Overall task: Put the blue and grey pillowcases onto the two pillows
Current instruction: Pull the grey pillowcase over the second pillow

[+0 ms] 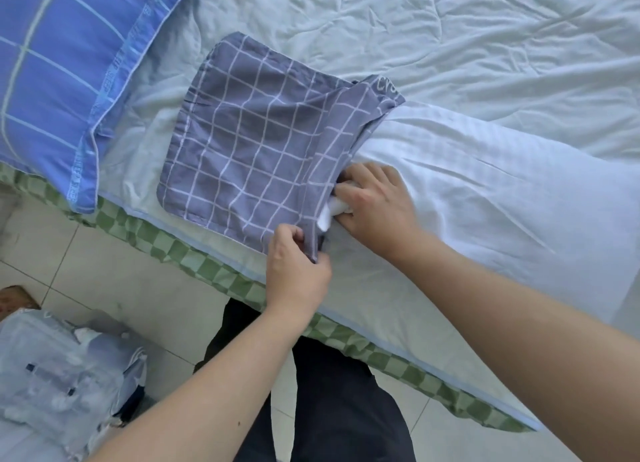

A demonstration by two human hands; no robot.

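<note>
The grey checked pillowcase (249,143) lies flat on the bed, its open end facing right. A bare white pillow (485,198) lies to its right, with its left end at the opening. My left hand (298,271) pinches the near corner of the pillowcase's open edge. My right hand (374,202) grips the pillow's near left corner and holds it at the mouth of the case. At the far left lies a pillow in the blue checked pillowcase (59,81).
The bed carries a pale quilted cover (450,39), and a green checked sheet edge (207,271) runs along its near side. On the tiled floor (121,271) at the lower left sits a folded patterned bundle (62,375). My dark trousers are below.
</note>
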